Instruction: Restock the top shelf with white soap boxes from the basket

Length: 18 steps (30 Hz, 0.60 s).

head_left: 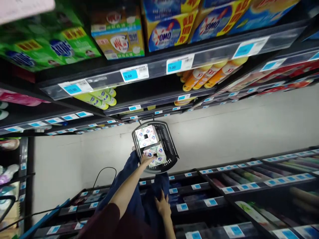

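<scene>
A black shopping basket [171,142] rests on the floor ahead of my feet, its handle folded out at the far side. Two white multi-packs of small boxes with pink, blue and green print lie inside: the farther pack [146,143] and the nearer pack [160,150]. My left hand [146,160] reaches down into the basket, its fingers closed on the near edge of the nearer pack. Over my bent knee, my right hand [163,206] lies with fingers spread, holding nothing.
Shelves run along both sides of the aisle floor [219,116]. On the far side are green detergent packs [62,49], OMO packs [164,35], orange bottles [199,78] and green bottles [99,98]. Low shelves with price tags [210,202] stand close at my right.
</scene>
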### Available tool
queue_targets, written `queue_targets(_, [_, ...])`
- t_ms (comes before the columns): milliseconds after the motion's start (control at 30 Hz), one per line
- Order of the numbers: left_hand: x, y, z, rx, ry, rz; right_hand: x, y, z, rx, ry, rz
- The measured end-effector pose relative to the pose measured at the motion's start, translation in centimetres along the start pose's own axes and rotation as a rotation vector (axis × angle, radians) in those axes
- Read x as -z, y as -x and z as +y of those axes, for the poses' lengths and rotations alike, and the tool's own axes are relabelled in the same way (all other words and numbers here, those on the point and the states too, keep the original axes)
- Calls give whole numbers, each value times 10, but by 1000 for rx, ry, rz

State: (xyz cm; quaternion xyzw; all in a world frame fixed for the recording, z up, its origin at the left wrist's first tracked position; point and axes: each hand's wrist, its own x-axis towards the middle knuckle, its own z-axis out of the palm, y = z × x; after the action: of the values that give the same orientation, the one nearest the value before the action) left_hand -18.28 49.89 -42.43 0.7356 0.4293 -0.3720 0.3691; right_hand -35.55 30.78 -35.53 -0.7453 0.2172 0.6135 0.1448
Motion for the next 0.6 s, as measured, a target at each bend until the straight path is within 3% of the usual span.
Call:
queue_targets(167, [-18,-20,-4,59,11,40,-6,-18,8,71,-60,109])
queue_targets(333, [-8,-22,-20,78,3,21,24,-29,-7,159,-141,203])
queue_targets(467, [12,-11,-42,91,-1,-6,69,-51,-47,273,-231,345])
queue_targets(600, [37,8,-70,55,28,-49,115,-78,-118,440,-312,506])
